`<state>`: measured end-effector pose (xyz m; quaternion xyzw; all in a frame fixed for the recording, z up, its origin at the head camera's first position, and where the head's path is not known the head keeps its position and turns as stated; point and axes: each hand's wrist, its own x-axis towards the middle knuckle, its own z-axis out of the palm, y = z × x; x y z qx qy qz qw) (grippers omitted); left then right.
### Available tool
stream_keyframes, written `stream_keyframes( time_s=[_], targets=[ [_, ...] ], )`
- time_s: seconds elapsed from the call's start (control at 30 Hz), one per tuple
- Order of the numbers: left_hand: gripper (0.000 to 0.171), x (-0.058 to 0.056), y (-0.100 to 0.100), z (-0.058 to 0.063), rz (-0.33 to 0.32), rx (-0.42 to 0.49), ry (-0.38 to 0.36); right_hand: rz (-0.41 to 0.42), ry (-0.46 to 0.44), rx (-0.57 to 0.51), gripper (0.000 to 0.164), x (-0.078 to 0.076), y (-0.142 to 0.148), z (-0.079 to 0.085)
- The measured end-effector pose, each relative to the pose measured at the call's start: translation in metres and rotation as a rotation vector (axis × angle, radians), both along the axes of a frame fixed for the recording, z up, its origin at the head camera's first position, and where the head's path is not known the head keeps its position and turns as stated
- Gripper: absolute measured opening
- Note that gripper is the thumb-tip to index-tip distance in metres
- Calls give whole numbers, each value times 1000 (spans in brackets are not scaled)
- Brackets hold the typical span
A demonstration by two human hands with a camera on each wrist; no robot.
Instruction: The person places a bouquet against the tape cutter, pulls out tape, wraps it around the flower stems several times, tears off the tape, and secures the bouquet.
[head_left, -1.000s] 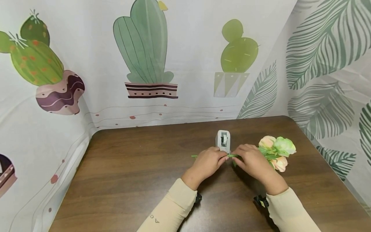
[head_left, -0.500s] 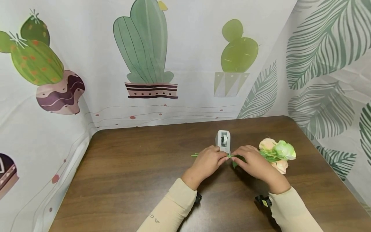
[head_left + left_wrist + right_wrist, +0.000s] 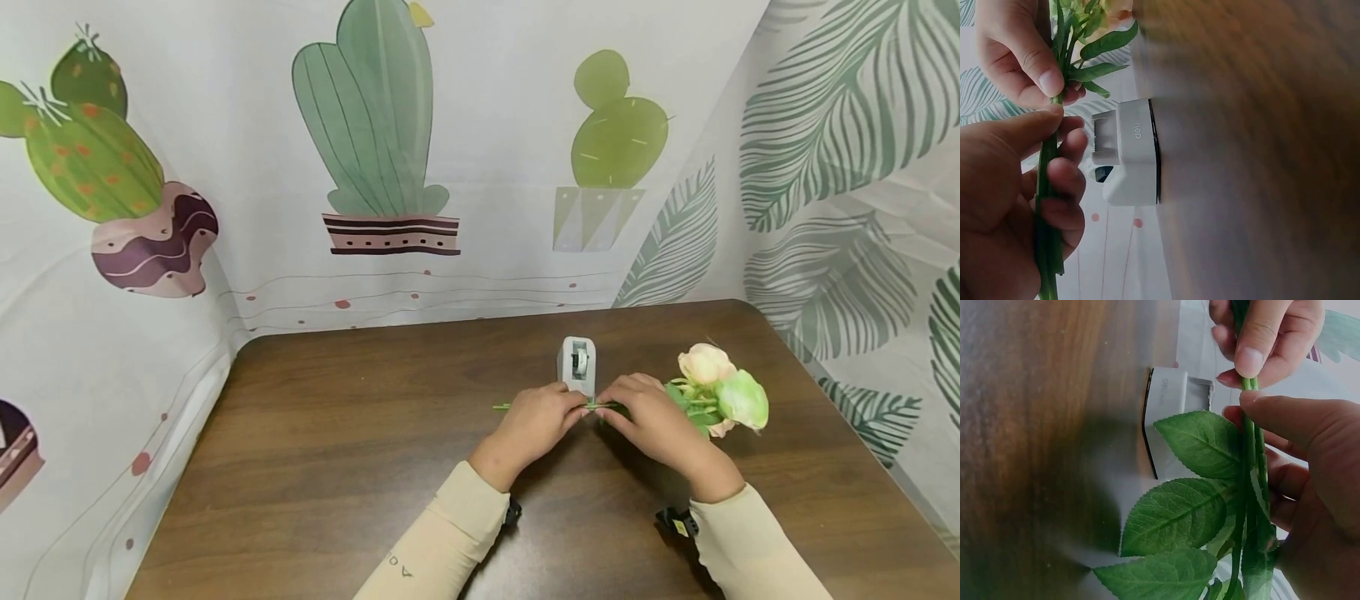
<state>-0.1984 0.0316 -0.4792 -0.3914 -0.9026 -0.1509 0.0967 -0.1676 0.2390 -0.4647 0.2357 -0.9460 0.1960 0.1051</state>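
Observation:
A bunch of artificial flowers, peach and pale green, lies sideways across both hands, heads to the right. My left hand grips the lower green stems, whose cut ends stick out to its left. My right hand pinches the stems between thumb and fingers, close beside the left fingertips. Broad green leaves hang from the stems in the right wrist view. Just beyond the fingertips stands a white tape dispenser with its roll inside. Whether tape is on the stems, I cannot tell.
The brown wooden table reaches out to both sides and in front of the arms. A white cloth printed with cacti and leaves hangs behind its back edge and along its sides.
The flower bunch has turned about its stems: the upper peach bloom is higher, and the lower one is now mostly hidden. Both hands stay almost in place. The dispenser has not moved.

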Motion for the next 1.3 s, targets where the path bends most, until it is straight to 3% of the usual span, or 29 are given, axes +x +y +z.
stream_keyframes(
  time_s=[0.27, 0.83, 1.1, 1.3],
  targets=[
    [15, -1, 1, -2, 5, 32, -55, -4, 23, 6, 10, -1, -2, -1],
    [9, -4, 1, -2, 28, 25, -45, 12, 112, 9, 14, -3, -6, -11],
    [14, -4, 2, -3, 29, 45, -98, 1, 106, 0, 15, -3, -5, -11],
    [24, -2, 3, -2, 42, 31, -95, 19, 152, -9, 17, -4, -6, -13]
  ],
)
